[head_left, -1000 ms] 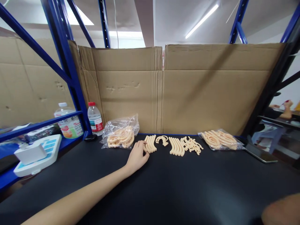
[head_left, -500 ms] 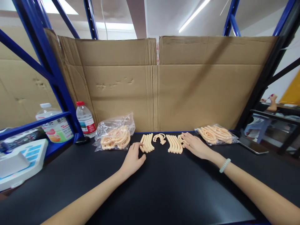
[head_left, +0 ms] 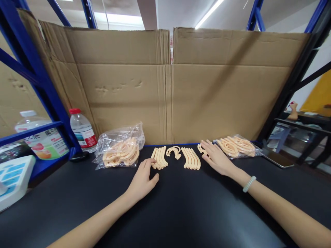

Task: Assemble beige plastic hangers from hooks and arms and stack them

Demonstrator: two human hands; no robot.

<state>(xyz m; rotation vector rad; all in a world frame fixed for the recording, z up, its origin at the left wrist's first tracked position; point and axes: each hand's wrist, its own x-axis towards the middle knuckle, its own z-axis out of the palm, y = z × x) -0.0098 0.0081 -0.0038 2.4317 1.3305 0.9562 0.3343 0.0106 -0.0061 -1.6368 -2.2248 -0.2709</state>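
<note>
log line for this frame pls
left hand: flat on table, fingers at left hook row | right hand: over loose hooks | bag left | bag right

Bright overhead strip light (head_left: 208,13), sharp focus, wide-angle edge bending.

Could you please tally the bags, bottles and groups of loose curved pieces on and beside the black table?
Clear bags of curved pieces: 2
Bottles: 2
Loose groups of curved pieces: 4
Total: 8
</note>
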